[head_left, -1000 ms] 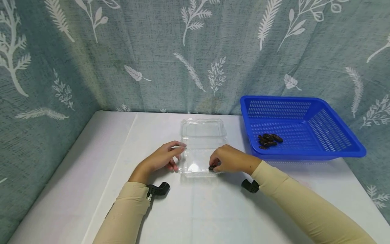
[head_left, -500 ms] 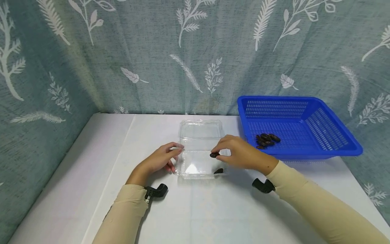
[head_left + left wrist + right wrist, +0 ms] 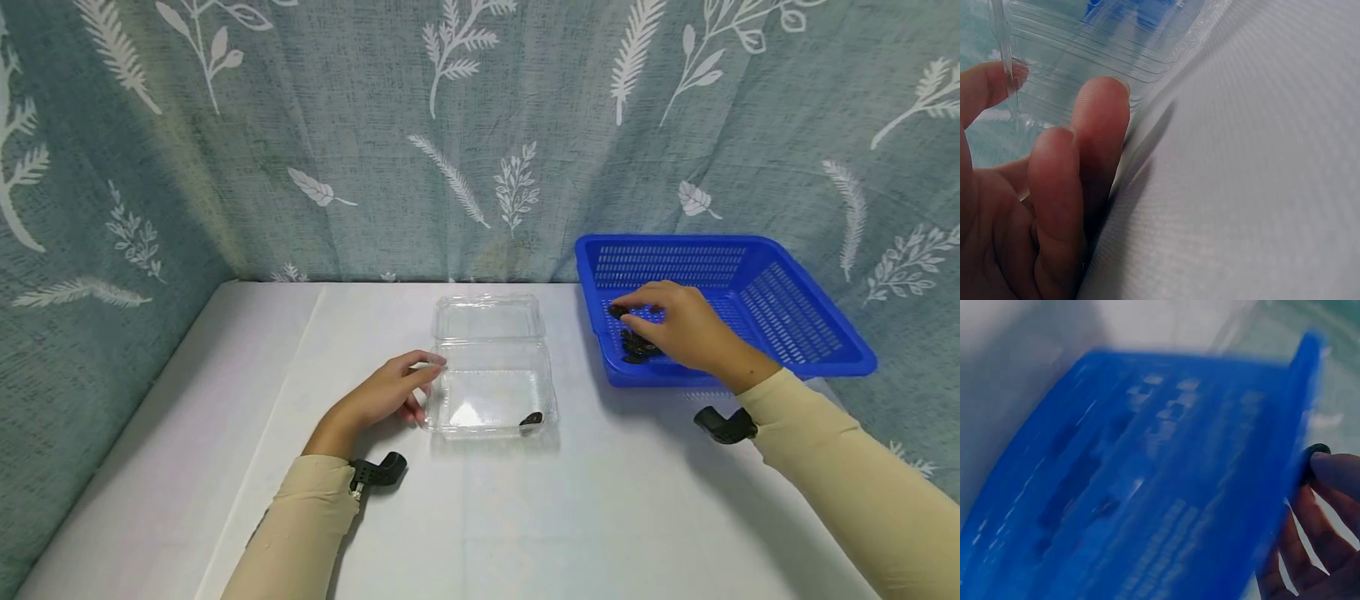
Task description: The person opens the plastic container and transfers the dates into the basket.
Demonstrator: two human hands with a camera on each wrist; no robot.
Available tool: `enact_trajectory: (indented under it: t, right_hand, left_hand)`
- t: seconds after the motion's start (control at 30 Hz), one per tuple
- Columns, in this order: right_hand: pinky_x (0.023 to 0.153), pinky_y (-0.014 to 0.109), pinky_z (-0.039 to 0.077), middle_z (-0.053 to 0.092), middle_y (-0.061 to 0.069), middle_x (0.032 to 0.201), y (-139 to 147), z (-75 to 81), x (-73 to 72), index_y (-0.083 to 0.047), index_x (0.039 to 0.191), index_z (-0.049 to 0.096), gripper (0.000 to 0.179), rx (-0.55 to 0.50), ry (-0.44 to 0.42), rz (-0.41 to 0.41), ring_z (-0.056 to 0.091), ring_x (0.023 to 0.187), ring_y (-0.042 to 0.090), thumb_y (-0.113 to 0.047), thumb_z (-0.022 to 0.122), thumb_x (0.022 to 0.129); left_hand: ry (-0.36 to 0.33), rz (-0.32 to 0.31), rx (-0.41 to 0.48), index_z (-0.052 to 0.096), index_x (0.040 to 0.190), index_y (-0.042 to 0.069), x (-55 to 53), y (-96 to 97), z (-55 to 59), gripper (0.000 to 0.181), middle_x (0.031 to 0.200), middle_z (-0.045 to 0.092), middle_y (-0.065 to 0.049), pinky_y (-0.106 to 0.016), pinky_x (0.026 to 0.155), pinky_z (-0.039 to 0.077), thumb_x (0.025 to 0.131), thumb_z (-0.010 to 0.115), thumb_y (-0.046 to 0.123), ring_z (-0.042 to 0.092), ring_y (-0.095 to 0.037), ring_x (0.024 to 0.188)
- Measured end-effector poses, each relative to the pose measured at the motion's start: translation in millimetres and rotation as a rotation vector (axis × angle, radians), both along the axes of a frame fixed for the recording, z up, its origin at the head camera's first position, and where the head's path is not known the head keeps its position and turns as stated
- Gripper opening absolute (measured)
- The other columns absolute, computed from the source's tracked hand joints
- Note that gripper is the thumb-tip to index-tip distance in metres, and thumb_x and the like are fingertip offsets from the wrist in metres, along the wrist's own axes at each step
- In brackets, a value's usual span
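Between the thumb and fingertips of my right hand (image 3: 678, 323) is a dark brown date (image 3: 618, 311), raised above the left part of a blue basket (image 3: 738, 374). In the right wrist view the pinched date (image 3: 1315, 461) shows beside the blurred basket rim. Several more dates (image 3: 637, 347) lie beneath the hand, partly hidden by it. My left hand (image 3: 385, 390), fingers loosely bent, touches the left edge of a clear plastic clamshell box (image 3: 491, 387). Its lid stands folded back. One date (image 3: 531, 421) lies in the box's front right corner.
A white-covered table (image 3: 480, 517) carries the box and the basket. Behind it hangs a green leaf-patterned curtain (image 3: 360, 108), which also runs along the left side. Black wrist cameras (image 3: 726, 426) are strapped to both wrists.
My right hand has gone from the clear box, rightward and up to the basket, carrying a date. One date is left in the box. My left hand stays at the box's edge.
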State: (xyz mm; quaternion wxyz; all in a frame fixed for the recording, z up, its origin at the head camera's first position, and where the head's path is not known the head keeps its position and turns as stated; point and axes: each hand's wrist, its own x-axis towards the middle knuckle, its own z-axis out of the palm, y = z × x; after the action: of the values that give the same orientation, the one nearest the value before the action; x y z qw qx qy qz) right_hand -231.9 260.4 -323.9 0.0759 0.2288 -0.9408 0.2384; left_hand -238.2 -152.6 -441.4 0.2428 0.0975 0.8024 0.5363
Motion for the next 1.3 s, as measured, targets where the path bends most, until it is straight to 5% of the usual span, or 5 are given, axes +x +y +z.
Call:
enact_trajectory:
  t: [0.43,0.87,1.07,1.3]
  right_hand:
    - [0.089,0.057,0.054,0.068,0.029,0.117,56,-25.4,-38.4,0.009,0.12,0.067,0.029,0.139,-0.239,-0.165,0.064,0.109,0.047,-0.008,0.061,0.098]
    - [0.094,0.061,0.05,0.065,0.033,0.12,70,-36.4,-48.0,0.014,0.118,0.065,0.028,0.228,-0.361,-0.214,0.059,0.114,0.052,-0.004,0.058,0.097]
    - [0.095,0.061,0.05,0.066,0.032,0.118,68,-33.9,-47.8,0.014,0.117,0.066,0.029,0.216,-0.325,-0.196,0.06,0.114,0.052,-0.004,0.059,0.096]
    - [0.087,0.057,0.053,0.069,0.028,0.115,45,-14.7,-38.4,0.008,0.117,0.069,0.028,0.115,-0.185,-0.155,0.065,0.106,0.045,-0.008,0.06,0.096]
  left_hand:
    - [-0.012,0.004,0.017,0.046,0.145,0.014,0.1,-1.1,-1.5,0.049,0.104,0.056,-0.013,-0.028,0.054,0.054,0.105,0.05,0.042,0.066,-0.016,0.057]
    - [-0.019,0.014,0.007,0.048,0.144,0.015,0.7,-0.2,1.4,0.047,0.105,0.056,-0.013,-0.028,0.054,0.054,0.105,0.049,0.042,0.066,-0.016,0.056]
    - [-0.016,0.005,0.014,0.047,0.145,0.014,-0.5,-1.3,0.4,0.049,0.105,0.055,-0.013,-0.028,0.053,0.054,0.105,0.05,0.042,0.066,-0.016,0.057]
    - [-0.01,0.004,0.003,0.047,0.144,0.015,-0.9,-1.1,-0.3,0.048,0.108,0.056,-0.015,-0.028,0.054,0.054,0.105,0.049,0.043,0.066,-0.016,0.057]
